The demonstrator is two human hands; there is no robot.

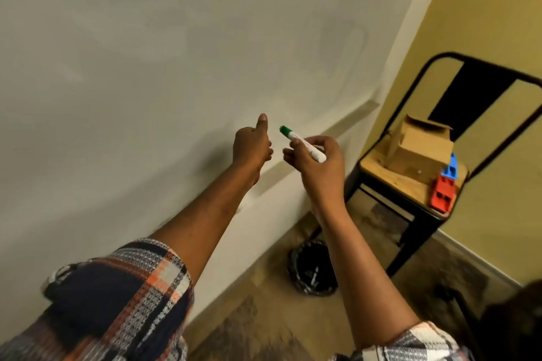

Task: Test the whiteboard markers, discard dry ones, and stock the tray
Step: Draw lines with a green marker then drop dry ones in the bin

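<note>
A large whiteboard [146,53] fills the left and middle of the view, with a narrow tray [346,124] running along its lower edge. My right hand [319,167] pinches a white marker [306,146] with a green end, held tilted with the green end pointing up and left toward the board. My left hand [252,146] is raised just left of the marker in front of the board. One digit sticks straight up and the other fingers are curled; nothing shows in that hand. The two hands are a short gap apart.
A black metal chair [410,184] with a wooden seat stands to the right against the yellow wall. It carries an open cardboard box [419,146], a blue block [451,168] and a red block [443,193]. A black-lined bin [313,269] sits on the floor below the tray.
</note>
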